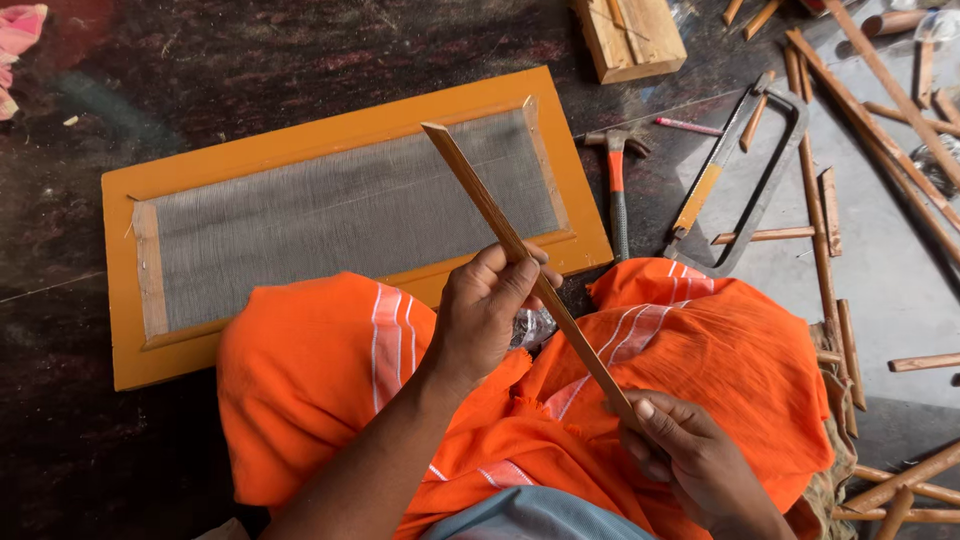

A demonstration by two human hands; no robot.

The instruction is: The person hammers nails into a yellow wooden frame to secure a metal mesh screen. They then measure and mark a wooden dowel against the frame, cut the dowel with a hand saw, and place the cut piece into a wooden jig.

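The person is sitting on the dark floor (60, 440) with knees draped in an orange cloth (720, 360) that is showing white stripes. Just beyond the knees an orange-painted wooden frame (330, 140) is lying flat, its middle filled by a grey mesh panel (350, 215); the left knee is covering part of its near edge. To the right of the frame a hammer (618, 195) with an orange-and-grey handle is lying on the floor, and next to it a hacksaw (745, 185) is resting at an angle, a short stick lying across it. A pale wooden block (630, 35) is sitting at the top edge of the view. Thin reddish-brown wooden sticks (870, 90) are lying scattered over the lighter patch of floor at the right, some crossing each other, and a small pink pencil-like thing (688, 126) is lying between the hammer and the hacksaw. A scrap of pink cloth (18, 35) is peeking in at the top left corner.

Nothing is standing between the hands and the work. The long wooden strip (520, 250), flat, narrow and light brown, is slanting up over the lap and across the frame. The left hand (485, 310) is gripping it near the middle, fingers closed round it. The right hand (690, 460) is pinching its lower end, fingers clamped on the wood.
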